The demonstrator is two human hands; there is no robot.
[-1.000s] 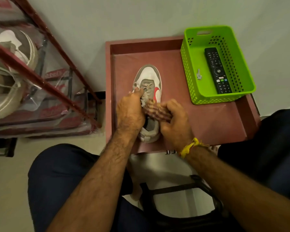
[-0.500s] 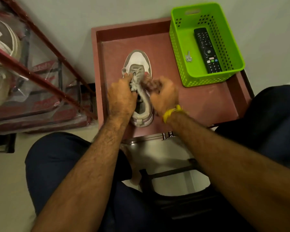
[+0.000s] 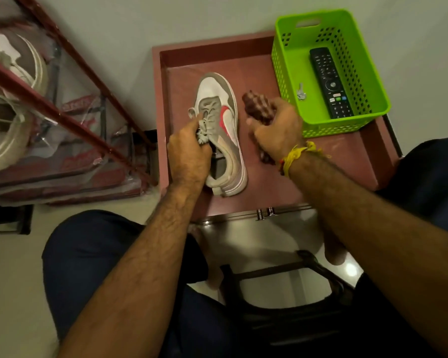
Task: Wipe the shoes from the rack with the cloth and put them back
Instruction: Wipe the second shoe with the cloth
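A white and grey sneaker [image 3: 221,117] with a red mark lies toe-away on the reddish-brown table top [image 3: 308,171], tilted slightly onto its side. My left hand [image 3: 189,156] grips its left edge by the laces and collar. My right hand [image 3: 277,127] holds a bunched red-and-white checked cloth [image 3: 256,107] just right of the sneaker, apart from it. The shoe rack [image 3: 70,109] with red bars and a plastic cover stands at the left, with pale shoes [image 3: 13,104] on it.
A bright green perforated basket [image 3: 367,71] sits on the table's right rear corner, holding a black remote [image 3: 330,82] and a small key [image 3: 301,92]. A dark stool frame [image 3: 282,285] stands between my knees. The wall is right behind the table.
My right hand has lifted the cloth off the sneaker's upper and moved it to the right, beside the shoe. My left hand still holds the sneaker, which now leans more on its side.
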